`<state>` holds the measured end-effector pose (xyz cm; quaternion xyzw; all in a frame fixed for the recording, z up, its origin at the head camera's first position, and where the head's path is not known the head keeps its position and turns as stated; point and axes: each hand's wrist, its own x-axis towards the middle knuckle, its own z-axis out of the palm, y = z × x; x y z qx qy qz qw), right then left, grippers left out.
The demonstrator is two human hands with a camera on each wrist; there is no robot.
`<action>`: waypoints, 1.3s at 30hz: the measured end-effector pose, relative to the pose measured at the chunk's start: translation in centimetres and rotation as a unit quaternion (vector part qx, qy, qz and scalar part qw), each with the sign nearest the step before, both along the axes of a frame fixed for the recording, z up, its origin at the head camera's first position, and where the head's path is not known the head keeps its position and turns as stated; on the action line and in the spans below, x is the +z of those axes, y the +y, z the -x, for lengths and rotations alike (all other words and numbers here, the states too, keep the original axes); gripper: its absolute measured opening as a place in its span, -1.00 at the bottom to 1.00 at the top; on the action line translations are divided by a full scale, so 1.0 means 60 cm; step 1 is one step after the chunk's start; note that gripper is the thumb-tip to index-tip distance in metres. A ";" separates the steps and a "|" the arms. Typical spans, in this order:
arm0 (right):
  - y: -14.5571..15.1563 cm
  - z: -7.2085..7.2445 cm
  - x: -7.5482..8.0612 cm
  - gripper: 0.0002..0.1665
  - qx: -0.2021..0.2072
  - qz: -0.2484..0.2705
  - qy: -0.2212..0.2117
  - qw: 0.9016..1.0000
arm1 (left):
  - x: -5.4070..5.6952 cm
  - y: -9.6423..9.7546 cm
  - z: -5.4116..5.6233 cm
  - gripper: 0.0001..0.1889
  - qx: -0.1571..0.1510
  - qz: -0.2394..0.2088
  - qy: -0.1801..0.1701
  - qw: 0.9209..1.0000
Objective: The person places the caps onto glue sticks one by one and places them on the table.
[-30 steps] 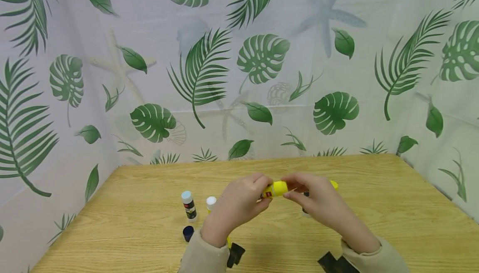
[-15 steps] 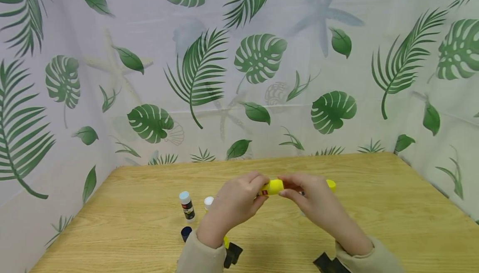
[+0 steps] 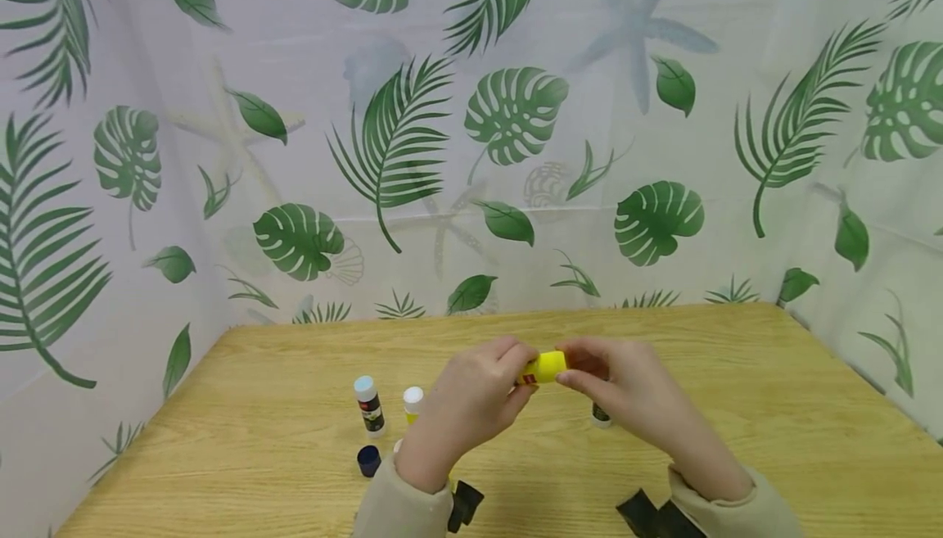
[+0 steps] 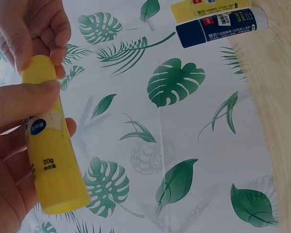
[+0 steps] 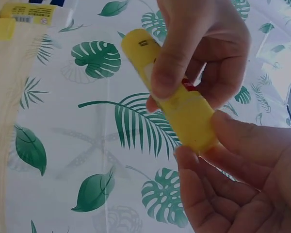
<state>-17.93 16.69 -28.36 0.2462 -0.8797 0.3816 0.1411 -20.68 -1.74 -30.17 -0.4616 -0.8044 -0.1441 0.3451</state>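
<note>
A yellow glue stick (image 3: 543, 368) is held in the air above the table. My left hand (image 3: 479, 382) grips its body, thumb along one side, as the left wrist view also shows. The fingertips of my right hand (image 3: 626, 382) pinch the capped end; in the right wrist view that yellow cap (image 5: 196, 124) sits between thumb and fingers. The cap appears to be on the stick. Part of the label is covered by my left fingers. Behind my right hand stands a dark-labelled glue stick (image 3: 601, 415), mostly hidden.
On the left of the wooden table (image 3: 295, 407) stand a black-labelled glue stick (image 3: 369, 407) and a white-topped yellow one (image 3: 413, 404), partly behind my left arm. A loose navy cap (image 3: 369, 461) lies nearer me. A leaf-print cloth (image 3: 471, 153) hangs behind.
Both hands stay on the glue stick, with only small shifts of the right fingers. The yellow piece seen earlier beyond the right hand is now hidden behind it.
</note>
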 end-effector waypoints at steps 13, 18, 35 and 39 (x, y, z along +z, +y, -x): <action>-0.032 0.007 0.009 -0.73 -0.042 0.041 0.025 0.998 | -0.017 0.002 0.005 -0.70 0.027 -0.061 -0.008 0.998; -0.037 0.008 0.005 -0.72 -0.056 0.057 0.038 0.996 | -0.018 0.005 0.006 -0.66 0.041 -0.071 -0.024 0.996; -0.048 0.015 -0.011 -0.67 -0.058 0.088 0.031 0.994 | -0.017 0.011 0.011 -0.55 0.011 -0.107 -0.051 0.993; -0.050 0.015 -0.012 -0.66 -0.058 0.088 0.028 0.994 | -0.018 0.011 0.012 -0.54 0.011 -0.109 -0.047 0.993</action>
